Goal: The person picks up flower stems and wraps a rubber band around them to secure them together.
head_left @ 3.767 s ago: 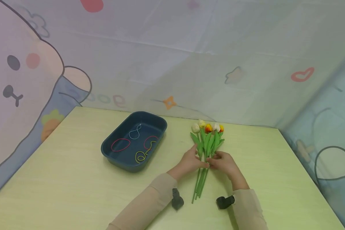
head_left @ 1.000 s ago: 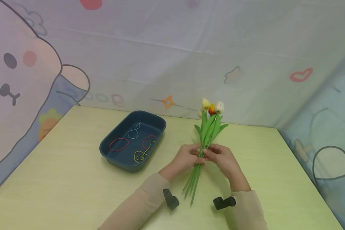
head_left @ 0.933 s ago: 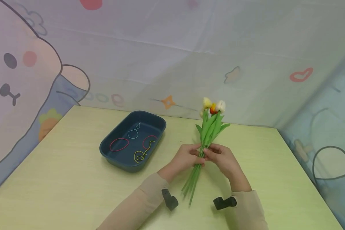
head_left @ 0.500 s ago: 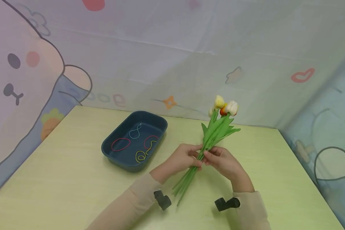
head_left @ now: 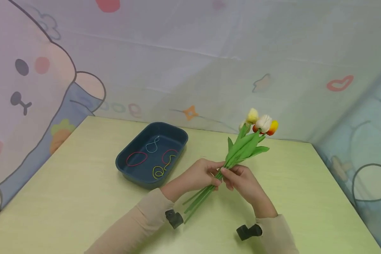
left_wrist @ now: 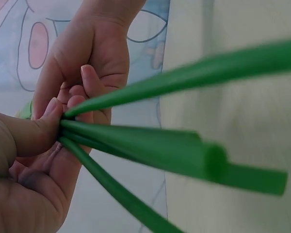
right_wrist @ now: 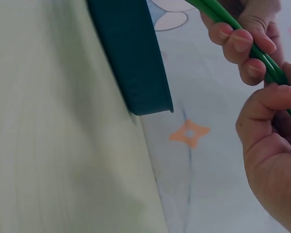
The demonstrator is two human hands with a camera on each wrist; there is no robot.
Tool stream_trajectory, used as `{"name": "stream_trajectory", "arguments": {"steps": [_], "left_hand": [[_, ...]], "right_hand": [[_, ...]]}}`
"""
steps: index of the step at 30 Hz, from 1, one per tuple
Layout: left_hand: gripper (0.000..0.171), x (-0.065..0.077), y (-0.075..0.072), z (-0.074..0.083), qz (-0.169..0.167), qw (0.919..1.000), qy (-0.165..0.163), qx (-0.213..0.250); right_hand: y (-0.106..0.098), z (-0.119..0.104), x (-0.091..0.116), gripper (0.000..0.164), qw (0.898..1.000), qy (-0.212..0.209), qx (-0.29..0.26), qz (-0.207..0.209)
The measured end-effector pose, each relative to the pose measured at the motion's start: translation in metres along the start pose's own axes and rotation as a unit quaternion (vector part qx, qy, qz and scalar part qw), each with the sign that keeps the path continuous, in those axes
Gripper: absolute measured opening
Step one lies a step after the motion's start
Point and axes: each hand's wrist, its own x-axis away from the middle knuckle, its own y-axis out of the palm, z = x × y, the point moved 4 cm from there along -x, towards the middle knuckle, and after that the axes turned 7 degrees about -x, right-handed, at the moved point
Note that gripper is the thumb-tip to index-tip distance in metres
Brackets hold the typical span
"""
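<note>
A bunch of tulips with white, yellow and orange-red heads is held slanted over the table, heads up to the right. My left hand grips the green stems, thumb on one side and curled fingers on the other. Just above it, my right hand pinches the same stems between thumb and fingers. In the left wrist view the stem ends fan out below the left thumb. The right wrist view has the right hand close beside the left hand, both on the stems.
A dark blue basin stands on the pale wooden table, left of the hands. Inside lie thin looped bands: pink, light blue and yellow. A printed cloth hangs behind the table's far edge.
The tulips have been raised and tilted, their heads moving right and the stem ends swinging left. Both hands keep hold of the stems; the left forearm has shifted left. The basin and bands stay put.
</note>
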Motion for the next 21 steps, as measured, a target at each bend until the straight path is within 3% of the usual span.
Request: {"name": "stream_trajectory", "arguments": {"steps": [12, 21], "left_hand": [[0.062, 0.0030, 0.0026, 0.0036, -0.019, 0.9996, -0.005, -0.020], [0.062, 0.0097, -0.0018, 0.0083, -0.024, 0.9994, -0.007, -0.025]], "right_hand": [[0.0050, 0.0022, 0.0046, 0.016, 0.997, -0.030, -0.042, 0.057], [0.0094, -0.0029, 0.0054, 0.013, 0.996, -0.002, -0.054, 0.077]]}}
